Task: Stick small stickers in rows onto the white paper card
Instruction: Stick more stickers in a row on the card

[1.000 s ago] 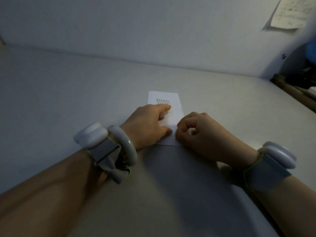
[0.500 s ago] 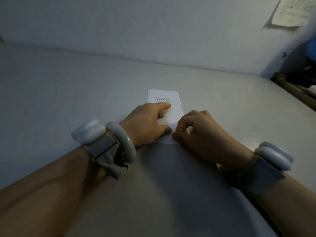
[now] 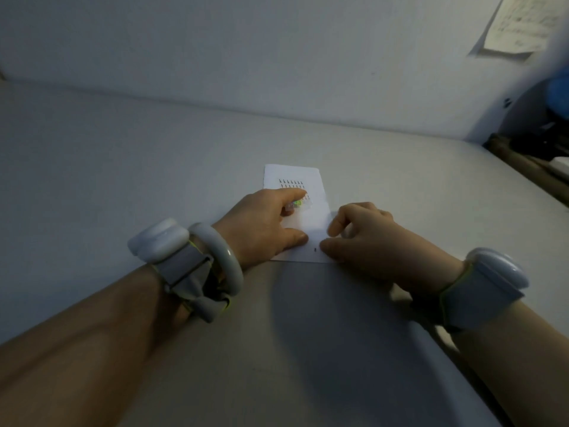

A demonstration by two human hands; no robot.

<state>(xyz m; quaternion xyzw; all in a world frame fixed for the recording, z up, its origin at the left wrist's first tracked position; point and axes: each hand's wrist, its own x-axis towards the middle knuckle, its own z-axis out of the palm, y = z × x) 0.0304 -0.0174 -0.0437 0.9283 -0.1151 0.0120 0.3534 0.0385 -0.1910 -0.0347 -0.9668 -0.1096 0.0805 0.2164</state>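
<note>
The white paper card (image 3: 311,177) lies on the table with two rows of small dark stickers (image 3: 291,184) near its far end. My left hand (image 3: 261,224) rests on the card's left side, index finger stretched out, pinning a small colourful sticker sheet (image 3: 298,204) against the card. My right hand (image 3: 366,238) sits at the card's near right corner with its fingers curled in. Its thumb tip lies beside a single small dark sticker (image 3: 315,249) on the card. Both wrists wear white devices on grey straps.
The grey table (image 3: 154,167) reaches a pale wall at the back. A paper note (image 3: 520,23) hangs on the wall at the upper right. Dark clutter and a blue object (image 3: 558,90) sit past the table's right edge.
My right hand has shifted a little right and toward the near edge, uncovering a lone dark sticker on the card. My left index finger stays on the sticker sheet.
</note>
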